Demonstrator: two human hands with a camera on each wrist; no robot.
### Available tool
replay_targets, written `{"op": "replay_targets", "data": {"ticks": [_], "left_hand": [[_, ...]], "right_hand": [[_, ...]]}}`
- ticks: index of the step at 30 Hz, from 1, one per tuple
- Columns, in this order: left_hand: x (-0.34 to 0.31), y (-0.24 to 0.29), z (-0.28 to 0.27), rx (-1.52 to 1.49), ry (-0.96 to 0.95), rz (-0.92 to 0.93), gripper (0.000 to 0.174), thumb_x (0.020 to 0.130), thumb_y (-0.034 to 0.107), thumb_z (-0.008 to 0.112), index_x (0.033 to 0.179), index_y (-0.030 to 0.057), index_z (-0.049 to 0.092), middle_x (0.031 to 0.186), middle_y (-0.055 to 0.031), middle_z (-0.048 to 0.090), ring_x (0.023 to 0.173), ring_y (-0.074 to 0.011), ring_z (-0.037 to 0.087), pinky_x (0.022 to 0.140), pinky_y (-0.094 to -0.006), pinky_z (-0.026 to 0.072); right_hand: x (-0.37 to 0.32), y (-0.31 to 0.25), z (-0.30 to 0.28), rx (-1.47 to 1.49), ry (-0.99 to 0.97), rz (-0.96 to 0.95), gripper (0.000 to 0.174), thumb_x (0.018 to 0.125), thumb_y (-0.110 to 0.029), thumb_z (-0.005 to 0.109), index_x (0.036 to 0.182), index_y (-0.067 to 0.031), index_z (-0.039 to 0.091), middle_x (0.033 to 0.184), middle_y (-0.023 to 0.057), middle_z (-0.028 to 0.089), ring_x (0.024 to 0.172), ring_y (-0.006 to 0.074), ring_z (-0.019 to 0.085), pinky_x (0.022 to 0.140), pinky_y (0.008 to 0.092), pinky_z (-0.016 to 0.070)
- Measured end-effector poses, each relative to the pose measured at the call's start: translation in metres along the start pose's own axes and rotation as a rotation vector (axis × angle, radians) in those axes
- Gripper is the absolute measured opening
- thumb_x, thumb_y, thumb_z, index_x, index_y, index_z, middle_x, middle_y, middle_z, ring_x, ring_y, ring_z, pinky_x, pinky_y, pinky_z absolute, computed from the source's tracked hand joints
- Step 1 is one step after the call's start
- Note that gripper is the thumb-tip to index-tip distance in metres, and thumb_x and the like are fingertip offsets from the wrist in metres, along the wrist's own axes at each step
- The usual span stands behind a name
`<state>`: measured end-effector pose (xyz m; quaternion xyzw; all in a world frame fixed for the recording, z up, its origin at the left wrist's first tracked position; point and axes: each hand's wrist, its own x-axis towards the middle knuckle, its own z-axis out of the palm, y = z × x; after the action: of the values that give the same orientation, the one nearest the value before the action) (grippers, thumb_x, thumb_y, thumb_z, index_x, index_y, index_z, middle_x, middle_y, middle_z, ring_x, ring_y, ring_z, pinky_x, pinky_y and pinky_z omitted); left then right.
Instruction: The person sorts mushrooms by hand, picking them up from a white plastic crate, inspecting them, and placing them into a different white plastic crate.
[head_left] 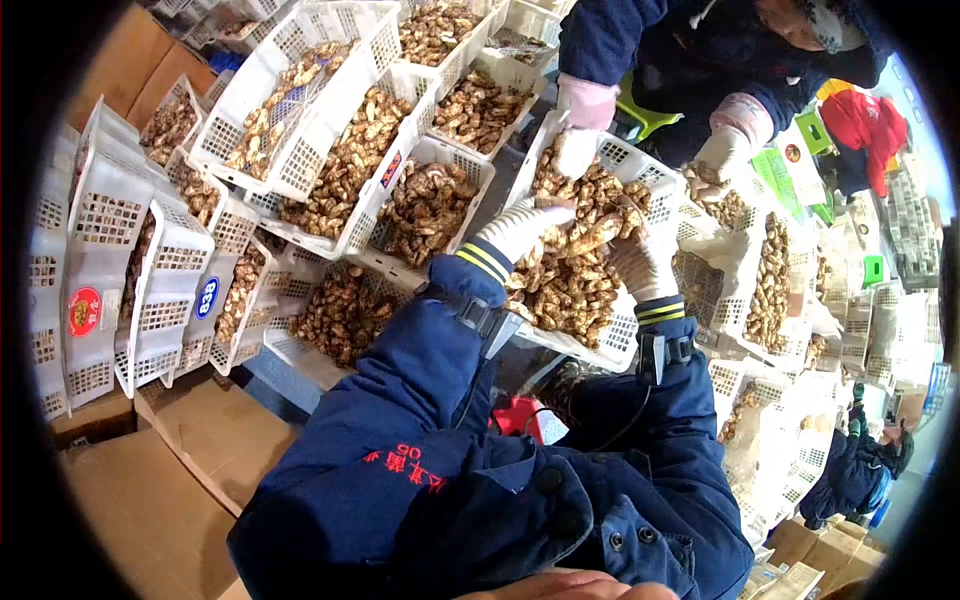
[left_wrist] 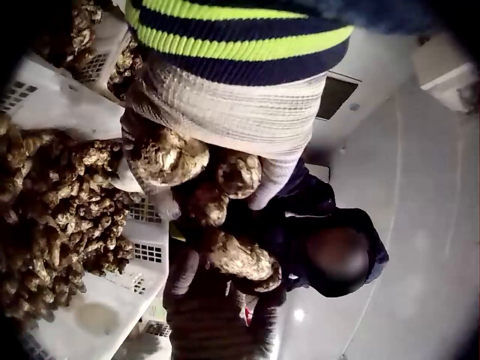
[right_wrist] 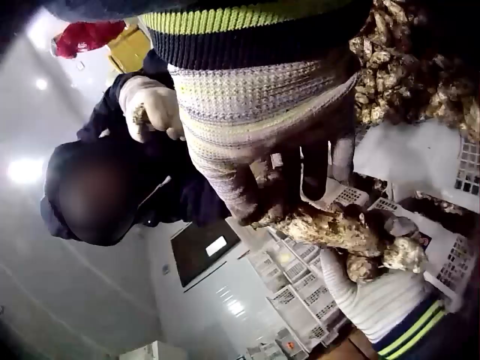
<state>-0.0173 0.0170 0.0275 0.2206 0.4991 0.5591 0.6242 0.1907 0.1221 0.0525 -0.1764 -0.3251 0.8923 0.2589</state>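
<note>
Both hands wear pale knitted gloves and are raised over a white perforated crate (head_left: pixel 622 340) heaped with brown-and-white mushrooms (head_left: pixel 565 300). My left hand (head_left: pixel 525 228) holds several stubby mushrooms; in the left wrist view one pale mushroom cap (left_wrist: pixel 172 157) shows against the palm, with others by the fingers. My right hand (head_left: pixel 648 265) grips a long mushroom (right_wrist: pixel 330 229) between thumb and fingers, close to the left hand's bunch (right_wrist: pixel 375 259). Part of the left palm is hidden behind the mushrooms.
Across the crate, another person's gloved hand (head_left: pixel 578 145) reaches into its far end; their other hand (head_left: pixel 715 160) is over a neighbouring crate. More mushroom-filled crates (head_left: pixel 440 195) crowd the left and right sides. Cardboard boxes (head_left: pixel 150 510) lie at lower left.
</note>
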Motion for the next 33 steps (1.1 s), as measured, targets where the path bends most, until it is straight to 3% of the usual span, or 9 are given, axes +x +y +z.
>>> {"op": "replay_targets", "data": {"ticks": [4,6,8,13,20,24,27,30,33], "left_hand": [[-0.012,0.005,0.000,0.454,-0.253,0.418,0.027,0.086,0.025,0.066,0.110,0.0118,0.067,0.111,-0.0065,0.065,0.106,-0.0136,0.057,0.094,-0.0284,0.0429],[-0.022,0.016,0.012,0.164,-0.259,0.024,0.033,0.087,0.027,0.064,0.113,0.0062,0.064,0.111,-0.0047,0.066,0.109,-0.0137,0.056,0.100,-0.0275,0.0365],[-0.029,0.029,0.023,0.195,-0.304,-0.019,0.043,0.087,0.025,0.065,0.121,0.0004,0.057,0.110,-0.0063,0.065,0.109,-0.0126,0.054,0.098,-0.0268,0.0368],[-0.002,-0.006,0.009,0.138,-0.283,0.050,0.042,0.086,0.020,0.066,0.121,-0.0007,0.055,0.105,-0.0069,0.067,0.101,-0.0135,0.059,0.093,-0.0259,0.0416],[-0.011,0.002,0.022,-0.025,-0.184,0.074,0.027,0.084,0.014,0.068,0.109,0.0045,0.060,0.099,-0.0046,0.067,0.090,-0.0101,0.061,0.083,-0.0233,0.0459],[-0.018,0.013,0.027,0.040,-0.187,0.150,0.025,0.082,0.013,0.070,0.105,0.0086,0.062,0.094,-0.0015,0.066,0.085,-0.0077,0.058,0.078,-0.0228,0.0465],[-0.019,0.015,0.029,0.140,-0.107,0.141,0.025,0.080,0.017,0.071,0.102,0.0086,0.063,0.092,-0.0013,0.066,0.082,-0.0068,0.056,0.077,-0.0246,0.0471],[-0.014,0.006,0.036,0.764,0.137,0.408,0.027,0.079,0.020,0.071,0.101,0.0070,0.063,0.095,-0.0049,0.066,0.084,-0.0119,0.059,0.080,-0.0280,0.0484],[-0.018,0.006,0.042,1.080,0.159,0.575,0.029,0.078,0.017,0.067,0.105,0.0078,0.063,0.103,-0.0118,0.066,0.094,-0.0274,0.063,0.086,-0.0340,0.0491]], "right_hand": [[-0.003,-0.005,-0.006,0.048,0.001,-0.099,0.059,0.085,-0.026,0.068,0.135,-0.0072,0.044,0.133,0.0084,0.049,0.116,0.0245,0.052,0.091,0.0400,0.0509],[-0.001,-0.006,-0.011,0.120,-0.036,-0.107,0.052,0.086,-0.023,0.066,0.132,-0.0071,0.046,0.133,0.0102,0.050,0.119,0.0264,0.051,0.091,0.0417,0.0513],[-0.003,-0.006,-0.012,0.151,-0.048,-0.100,0.052,0.086,-0.022,0.066,0.131,-0.0063,0.047,0.131,0.0129,0.051,0.118,0.0283,0.052,0.092,0.0446,0.0509],[-0.005,-0.008,0.007,0.046,0.043,-0.167,0.054,0.087,-0.022,0.061,0.136,-0.0061,0.042,0.136,0.0142,0.047,0.112,0.0284,0.056,0.086,0.0438,0.0545],[-0.005,0.010,0.005,0.117,0.137,-0.192,0.041,0.079,-0.016,0.069,0.115,-0.0042,0.053,0.094,0.0096,0.060,0.090,0.0265,0.060,0.085,0.0457,0.0545],[0.000,0.029,-0.004,0.172,0.235,-0.049,0.037,0.084,-0.026,0.068,0.112,-0.0057,0.053,0.104,0.0127,0.058,0.102,0.0293,0.056,0.088,0.0455,0.0506],[0.005,0.042,0.002,0.084,0.275,0.030,0.049,0.087,-0.039,0.065,0.121,-0.0065,0.050,0.118,0.0135,0.054,0.112,0.0280,0.050,0.092,0.0427,0.0441],[0.003,0.038,0.021,-0.025,0.235,0.057,0.051,0.087,-0.041,0.064,0.123,-0.0080,0.051,0.114,0.0103,0.056,0.107,0.0247,0.053,0.093,0.0407,0.0434],[0.001,0.036,0.029,-0.120,0.223,-0.048,0.046,0.090,-0.039,0.061,0.119,-0.0048,0.055,0.107,0.0048,0.060,0.097,0.0187,0.057,0.088,0.0382,0.0460]]}}
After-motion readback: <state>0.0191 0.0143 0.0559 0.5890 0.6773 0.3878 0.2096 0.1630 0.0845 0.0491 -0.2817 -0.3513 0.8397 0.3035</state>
